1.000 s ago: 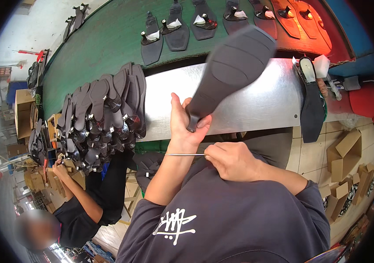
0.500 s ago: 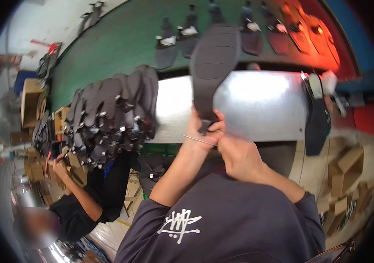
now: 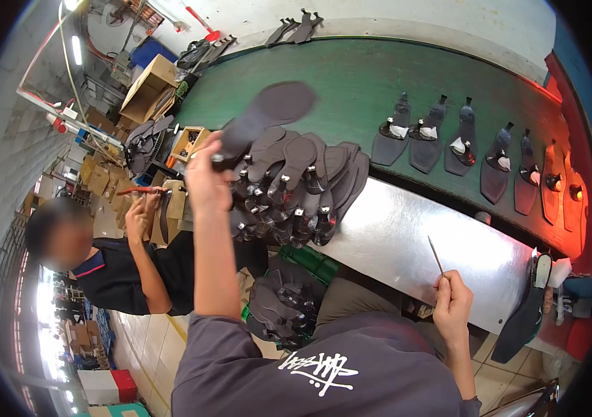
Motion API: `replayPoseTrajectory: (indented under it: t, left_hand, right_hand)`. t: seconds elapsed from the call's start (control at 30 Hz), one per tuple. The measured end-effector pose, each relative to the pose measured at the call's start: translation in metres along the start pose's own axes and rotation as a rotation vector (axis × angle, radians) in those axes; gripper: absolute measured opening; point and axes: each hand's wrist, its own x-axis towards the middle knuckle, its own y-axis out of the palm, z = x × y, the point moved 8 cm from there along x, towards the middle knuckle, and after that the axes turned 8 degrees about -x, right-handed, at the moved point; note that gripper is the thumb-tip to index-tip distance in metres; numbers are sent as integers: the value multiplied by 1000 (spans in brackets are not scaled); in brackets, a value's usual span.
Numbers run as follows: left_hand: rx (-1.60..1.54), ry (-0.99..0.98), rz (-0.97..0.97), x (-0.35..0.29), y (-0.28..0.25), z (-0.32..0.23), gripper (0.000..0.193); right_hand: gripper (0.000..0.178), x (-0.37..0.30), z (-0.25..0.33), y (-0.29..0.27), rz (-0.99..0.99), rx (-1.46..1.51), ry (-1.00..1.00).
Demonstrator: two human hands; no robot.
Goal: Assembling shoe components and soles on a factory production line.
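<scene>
My left hand (image 3: 209, 177) is raised over the far left of the pile, closed on the narrow end of a dark sandal (image 3: 282, 105). The sandal's broad sole points away to the right and is a little blurred. Directly below lies a pile of similar dark sandals (image 3: 296, 167), soles up, with small heels and shiny parts showing. On the right, my right hand (image 3: 453, 299) pinches a thin metal rod (image 3: 435, 254), its tip pointing up over the bare metal tabletop (image 3: 407, 229).
Several sandals with white paper (image 3: 428, 135) stand in a row on the green conveyor belt (image 3: 337, 76), running into a red-lit opening (image 3: 560, 174). A green crate (image 3: 310, 260) of sandals sits under the table. A co-worker (image 3: 129, 271) at left holds a red-handled tool (image 3: 142, 190).
My left hand has carried the sandal from in front of me to over the pile on the left. My hands have separated, the right keeping the rod. The view has swung left.
</scene>
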Motion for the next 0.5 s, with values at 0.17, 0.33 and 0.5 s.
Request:
replayPoseTrajectory:
  t: [0.17,0.33,0.5]
  left_hand:
    - [910,250,-149,52,-125,-39,45]
    - [1004,706,-31,-13,4,-26,42]
    - [661,284,500,-50,180,122,60]
  right_hand:
    - [13,10,-17,-31,-140,-52,32]
    - [16,23,-34,-80,-411,-400,-64]
    - [29,25,-74,-104,-394,-575,127]
